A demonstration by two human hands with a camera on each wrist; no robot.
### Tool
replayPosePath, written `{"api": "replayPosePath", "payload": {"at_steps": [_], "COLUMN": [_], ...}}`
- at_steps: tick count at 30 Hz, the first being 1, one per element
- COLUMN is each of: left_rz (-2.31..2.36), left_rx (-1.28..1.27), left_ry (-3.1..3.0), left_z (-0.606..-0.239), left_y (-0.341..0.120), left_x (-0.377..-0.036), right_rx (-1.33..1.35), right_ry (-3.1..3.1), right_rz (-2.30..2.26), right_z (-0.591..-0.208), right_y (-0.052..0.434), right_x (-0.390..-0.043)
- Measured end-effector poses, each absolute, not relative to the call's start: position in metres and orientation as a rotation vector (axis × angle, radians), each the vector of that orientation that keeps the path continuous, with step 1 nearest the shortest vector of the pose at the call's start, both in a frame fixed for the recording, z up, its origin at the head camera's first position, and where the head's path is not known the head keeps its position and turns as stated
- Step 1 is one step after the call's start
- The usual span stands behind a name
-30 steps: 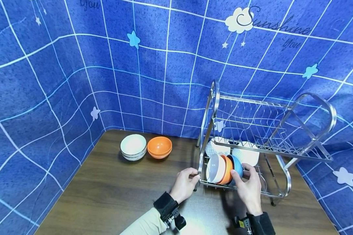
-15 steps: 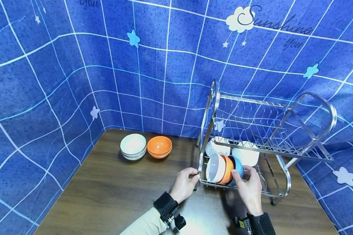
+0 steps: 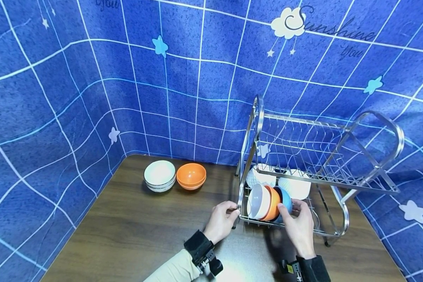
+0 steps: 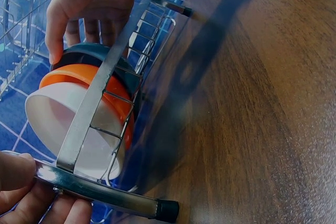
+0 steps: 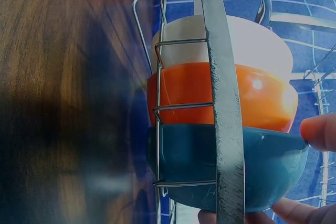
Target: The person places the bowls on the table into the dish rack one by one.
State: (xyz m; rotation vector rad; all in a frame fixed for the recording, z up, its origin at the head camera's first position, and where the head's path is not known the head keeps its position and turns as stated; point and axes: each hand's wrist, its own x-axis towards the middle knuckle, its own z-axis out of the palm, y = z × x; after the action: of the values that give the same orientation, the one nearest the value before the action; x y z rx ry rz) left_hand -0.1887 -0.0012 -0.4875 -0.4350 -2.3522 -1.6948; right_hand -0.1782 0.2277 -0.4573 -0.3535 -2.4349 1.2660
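Two bare hands work at a metal dish rack point(image 3: 324, 181): the left hand point(image 3: 221, 221) grips the frame at its front left corner, thumb on one side of the bar and curled fingers on the other, while the right hand point(image 3: 299, 227) pinches a blue bowl point(image 3: 284, 196) on the lower tier, thumb at the rim and fingers behind the outer wall. A blue curtain point(image 3: 211, 109), printed with white grid lines, spans the background. Below it spreads a brown wood-grain table point(image 3: 127, 235), on which the two-tier rack stands to the right, its slotted upper tier above the bowls. Toward the rear left of the table, a stack of white bowls point(image 3: 160, 174) sits upright just beside a stack of orange bowls point(image 3: 191, 176). On the rack's lower tier, two white textured dishes point(image 3: 260, 179) lean behind the front row. That row runs, from left to right, white bowl point(image 3: 258, 201), orange bowl point(image 3: 273, 207) and blue bowl, packed close together and tipped on their sides behind the front rail, mouths facing left. A black strap point(image 3: 199, 247) circles each wrist, and a pale sleeve point(image 3: 176, 266) covers the left forearm. Small stars point(image 3: 160, 47) dot the curtain.
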Motion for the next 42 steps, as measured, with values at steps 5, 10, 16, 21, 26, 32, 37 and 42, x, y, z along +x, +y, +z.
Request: {"api": "replayPosePath", "payload": {"at_steps": [5,10,16,21,26,32,37,42], "left_rz": [-1.701,-1.719,-1.727,-1.739,-1.743,-1.772,-1.750,-1.736], "left_rx": [-0.428,-0.412,-0.411,-0.412,-0.410,-0.410,-0.420,-0.428], "left_ry": [-2.364,-2.377,-2.363,-2.346,-2.339,-2.343,-2.339,-2.321], "left_z": [-0.486,-0.485,-0.485,-0.486,-0.485,-0.484,-0.485,-0.485], "left_y": [-0.002,-0.002,-0.003,-0.003,-0.003,-0.004,-0.006,-0.008], "left_x": [-0.189,-0.188,-0.187,-0.188,-0.187,-0.186,-0.186,-0.186], "right_rx": [-0.343,-0.300,-0.211,-0.174,-0.096,0.058,0.150,0.241], "right_ry": [-2.416,-2.362,-2.312,-2.324,-2.295,-2.208,-2.168,-2.149], "right_rz": [1.275,1.220,1.197,1.166,1.124,1.066,1.031,1.041], "right_z": [-0.456,-0.453,-0.449,-0.445,-0.443,-0.446,-0.447,-0.448], "right_y": [0.227,0.222,0.213,0.203,0.194,0.182,0.170,0.159], "right_x": [-0.178,-0.177,-0.175,-0.175,-0.175,-0.177,-0.179,-0.178]}}
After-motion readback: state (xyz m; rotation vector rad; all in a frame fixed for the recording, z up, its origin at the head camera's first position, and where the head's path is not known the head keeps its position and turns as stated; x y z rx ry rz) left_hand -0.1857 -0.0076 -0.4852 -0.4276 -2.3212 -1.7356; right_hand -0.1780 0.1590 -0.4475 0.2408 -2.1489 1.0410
